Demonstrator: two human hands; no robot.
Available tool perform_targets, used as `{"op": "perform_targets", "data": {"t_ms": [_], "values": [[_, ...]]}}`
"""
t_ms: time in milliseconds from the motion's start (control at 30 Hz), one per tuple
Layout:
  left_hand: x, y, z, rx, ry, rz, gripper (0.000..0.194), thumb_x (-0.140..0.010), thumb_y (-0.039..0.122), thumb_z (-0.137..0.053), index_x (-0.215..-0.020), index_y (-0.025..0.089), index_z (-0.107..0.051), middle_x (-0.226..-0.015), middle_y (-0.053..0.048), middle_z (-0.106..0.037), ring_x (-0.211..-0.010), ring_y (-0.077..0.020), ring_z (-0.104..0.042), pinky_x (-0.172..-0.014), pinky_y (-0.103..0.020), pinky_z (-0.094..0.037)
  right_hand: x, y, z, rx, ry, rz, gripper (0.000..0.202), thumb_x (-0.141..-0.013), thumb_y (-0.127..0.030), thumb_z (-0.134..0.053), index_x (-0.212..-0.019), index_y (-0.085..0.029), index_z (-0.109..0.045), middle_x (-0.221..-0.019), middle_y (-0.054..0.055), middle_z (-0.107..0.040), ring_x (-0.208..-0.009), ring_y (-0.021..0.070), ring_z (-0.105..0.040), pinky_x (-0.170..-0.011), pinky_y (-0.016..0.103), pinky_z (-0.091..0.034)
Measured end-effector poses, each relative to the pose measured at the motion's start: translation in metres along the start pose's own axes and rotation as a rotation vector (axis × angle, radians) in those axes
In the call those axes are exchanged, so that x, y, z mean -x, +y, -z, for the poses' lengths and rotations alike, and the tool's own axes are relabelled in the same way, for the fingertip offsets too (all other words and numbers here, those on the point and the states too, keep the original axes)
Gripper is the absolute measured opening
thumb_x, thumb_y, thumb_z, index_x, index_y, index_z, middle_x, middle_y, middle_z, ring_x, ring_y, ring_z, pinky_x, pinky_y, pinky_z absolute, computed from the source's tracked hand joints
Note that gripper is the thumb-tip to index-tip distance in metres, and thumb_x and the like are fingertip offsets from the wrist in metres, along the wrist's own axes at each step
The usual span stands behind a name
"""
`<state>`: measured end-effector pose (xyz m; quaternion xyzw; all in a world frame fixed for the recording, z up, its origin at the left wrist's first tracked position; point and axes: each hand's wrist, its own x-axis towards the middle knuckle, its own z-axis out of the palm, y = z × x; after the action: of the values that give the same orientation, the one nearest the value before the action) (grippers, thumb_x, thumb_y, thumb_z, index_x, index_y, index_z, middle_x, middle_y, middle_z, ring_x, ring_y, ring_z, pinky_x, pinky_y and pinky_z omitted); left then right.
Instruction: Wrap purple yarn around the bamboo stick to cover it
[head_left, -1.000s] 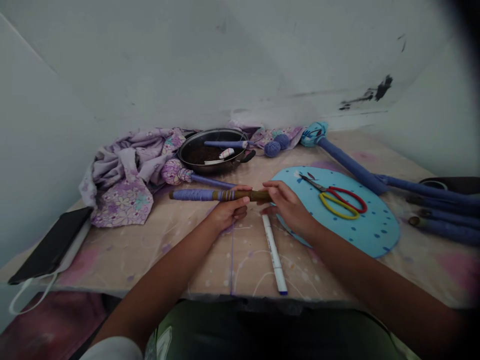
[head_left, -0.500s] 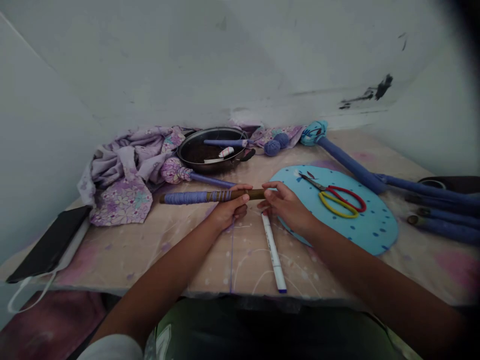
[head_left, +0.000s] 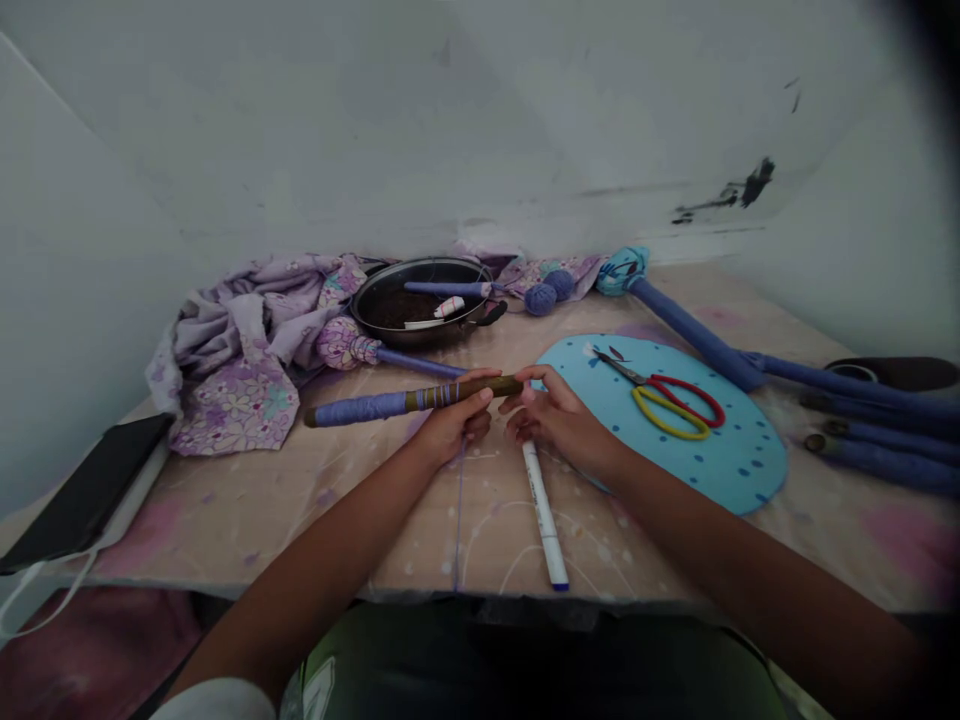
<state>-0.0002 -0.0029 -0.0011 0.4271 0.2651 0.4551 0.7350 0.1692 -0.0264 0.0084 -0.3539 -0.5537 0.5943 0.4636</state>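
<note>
**Yarn-wound stick tipped, its wrapped end lowered in view**

Across the patterned tabletop (head_left: 420,545), a crumpled floral cloth (head_left: 240,400) is heaped at the left, and a spotted blue sheet (head_left: 720,480) is laid out at the right. A dark pan (head_left: 420,337) is set further back. The yarn-wound stick (head_left: 360,409) is held above the tabletop's middle. Compared with the previous view, it has been slanted, and its bare end now appears to be pinched by the right hand (head_left: 566,420); both ends of the spaced turns are thus left in view. The stick is gripped near those turns by the left hand (head_left: 454,425). Scissors (head_left: 639,378) are rested on the sheet. Below the right hand, a white marker (head_left: 545,520) is seen. From the left hand, a thin yarn strand (head_left: 459,500) is trailed to the tabletop's near edge.
</note>
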Motion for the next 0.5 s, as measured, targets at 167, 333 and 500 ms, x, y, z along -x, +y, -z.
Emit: {"op": "perform_targets", "data": {"t_ms": [167, 333, 500], "values": [[0.000, -0.002, -0.001, -0.071, -0.006, -0.007, 0.039, -0.066, 0.030, -0.074, -0.100, 0.021, -0.058, -0.049, 0.010, -0.043, -0.032, -0.0004, -0.021, -0.035, -0.015, -0.017, 0.002, -0.008, -0.008, -0.256, 0.118, -0.209, 0.040, -0.081, -0.062, -0.046, -0.100, -0.027, -0.041, -0.061, -0.003, -0.058, -0.045, 0.0114, -0.052, -0.041, 0.020, -0.035], [0.000, -0.004, 0.001, -0.109, -0.049, -0.018, 0.037, -0.065, 0.031, -0.074, -0.096, 0.017, -0.059, -0.045, 0.010, -0.041, -0.033, -0.0012, -0.023, -0.035, -0.015, -0.017, -0.002, -0.001, -0.006, -0.146, 0.143, -0.236, 0.032, -0.079, -0.051, -0.055, -0.082, -0.020, -0.047, -0.055, -0.005, -0.052, -0.039, 0.0068, -0.042, -0.036, 0.018, -0.024], [0.000, -0.002, 0.002, -0.078, -0.023, -0.007, 0.037, -0.062, 0.035, -0.076, -0.088, 0.018, -0.056, -0.045, 0.011, -0.040, -0.033, -0.0012, -0.024, -0.035, -0.014, -0.018, -0.002, 0.004, -0.005, 0.011, -0.018, -0.094, 0.023, -0.081, -0.040, -0.054, -0.090, -0.021, -0.047, -0.065, -0.003, -0.055, -0.053, 0.0109, -0.051, -0.047, 0.022, -0.038]]}}
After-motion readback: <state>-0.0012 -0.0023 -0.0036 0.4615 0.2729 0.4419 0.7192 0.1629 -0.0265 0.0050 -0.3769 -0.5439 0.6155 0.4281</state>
